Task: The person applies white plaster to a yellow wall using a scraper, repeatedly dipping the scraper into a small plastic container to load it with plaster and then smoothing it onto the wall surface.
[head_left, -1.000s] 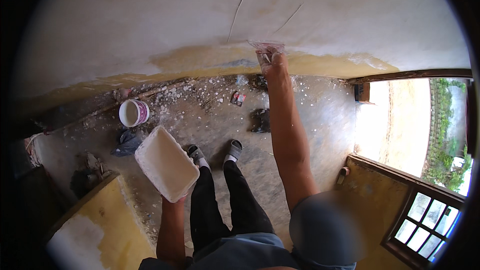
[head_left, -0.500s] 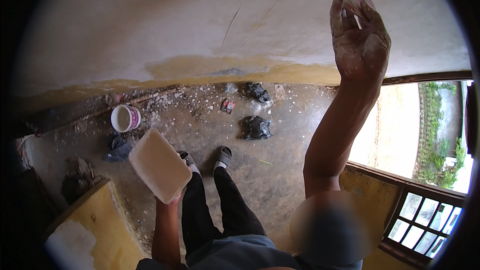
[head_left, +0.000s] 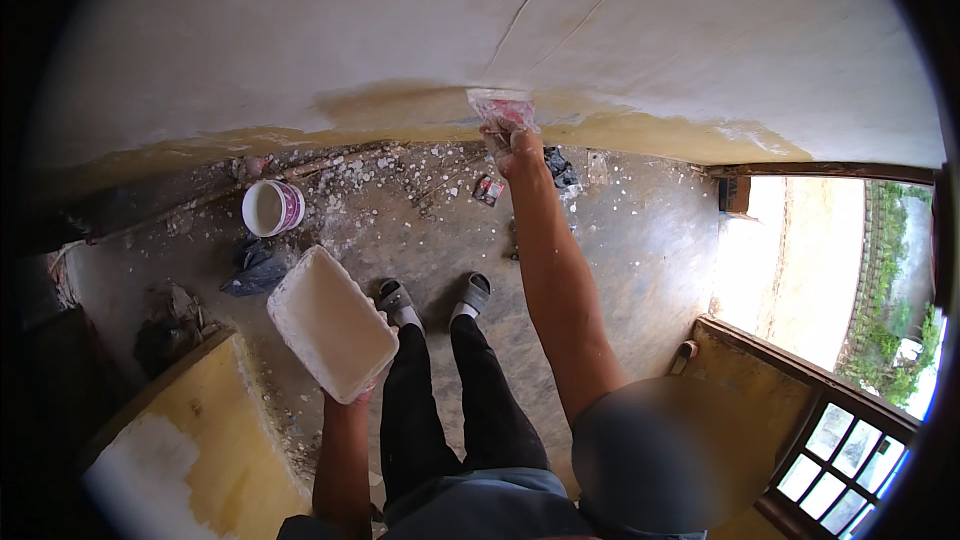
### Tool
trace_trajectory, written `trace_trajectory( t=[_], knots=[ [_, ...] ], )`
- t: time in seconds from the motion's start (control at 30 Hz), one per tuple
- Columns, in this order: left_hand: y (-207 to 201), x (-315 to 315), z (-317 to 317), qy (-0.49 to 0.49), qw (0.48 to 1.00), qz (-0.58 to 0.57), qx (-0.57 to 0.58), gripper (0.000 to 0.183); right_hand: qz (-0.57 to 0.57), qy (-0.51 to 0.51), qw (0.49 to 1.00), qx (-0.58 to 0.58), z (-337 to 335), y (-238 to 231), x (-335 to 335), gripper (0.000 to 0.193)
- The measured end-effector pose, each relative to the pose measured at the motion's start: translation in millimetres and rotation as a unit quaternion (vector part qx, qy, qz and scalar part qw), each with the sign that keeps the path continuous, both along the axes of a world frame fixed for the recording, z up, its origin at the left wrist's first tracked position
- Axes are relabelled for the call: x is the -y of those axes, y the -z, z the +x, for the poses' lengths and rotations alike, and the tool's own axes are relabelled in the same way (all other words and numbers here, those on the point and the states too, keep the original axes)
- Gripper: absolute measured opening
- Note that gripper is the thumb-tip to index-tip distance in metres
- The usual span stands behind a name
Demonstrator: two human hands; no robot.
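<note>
My right hand (head_left: 515, 150) grips a pinkish-red, putty-smeared scraper (head_left: 508, 110), its pale wide edge against the lower part of the wall (head_left: 420, 25). The wall is mostly coated in pale putty, with a bare yellowish band low down and two thin ridges above the scraper. My left hand (head_left: 358, 397) holds a rectangular tray (head_left: 308, 352) from below and from its near end. Smooth pale putty lies in the tray; most of that hand's fingers are hidden beneath it.
On the floor stand a white and purple bucket (head_left: 273, 208) and a dark plastic bag (head_left: 255, 268). Putty crumbs and a small red packet (head_left: 488, 190) lie along the wall's foot. My sandalled feet are below the tray. A barred window (head_left: 845, 455) and a bright opening are at right.
My right hand has swept down and left with the scraper, from high on the right to the wall's lower middle. The tray has shifted slightly and tilts differently, showing more of its rim.
</note>
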State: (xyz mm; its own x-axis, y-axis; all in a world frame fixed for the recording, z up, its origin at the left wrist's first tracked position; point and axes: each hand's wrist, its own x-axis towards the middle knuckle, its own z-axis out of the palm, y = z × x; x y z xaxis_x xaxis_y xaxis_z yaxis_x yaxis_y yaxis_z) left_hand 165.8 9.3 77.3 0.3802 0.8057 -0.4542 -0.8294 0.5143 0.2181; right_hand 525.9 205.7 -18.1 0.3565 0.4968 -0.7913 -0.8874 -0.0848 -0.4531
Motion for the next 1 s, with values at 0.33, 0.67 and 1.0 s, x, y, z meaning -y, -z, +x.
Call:
trace_trajectory(
  t=[0.33, 0.67, 1.0],
  knots=[
    [0.3, 6.4, -25.1, -0.069, 0.993, -0.046, 0.082, 0.058, 0.175, 0.053, 0.979, 0.093, -0.3, -259.4, -27.5, 0.017],
    [-46.9, -23.2, -6.7, 0.011, 0.999, 0.046, 0.012, 0.062, 0.439, -0.027, 0.848, 0.296, 0.9, -431.9, 30.3, 0.019],
    [-21.7, -19.8, -32.0, 0.001, 1.000, 0.008, -0.026, 0.056, 0.171, -0.072, 0.983, 0.005, -71.5, -86.2, 48.5, 0.008]
  ],
)
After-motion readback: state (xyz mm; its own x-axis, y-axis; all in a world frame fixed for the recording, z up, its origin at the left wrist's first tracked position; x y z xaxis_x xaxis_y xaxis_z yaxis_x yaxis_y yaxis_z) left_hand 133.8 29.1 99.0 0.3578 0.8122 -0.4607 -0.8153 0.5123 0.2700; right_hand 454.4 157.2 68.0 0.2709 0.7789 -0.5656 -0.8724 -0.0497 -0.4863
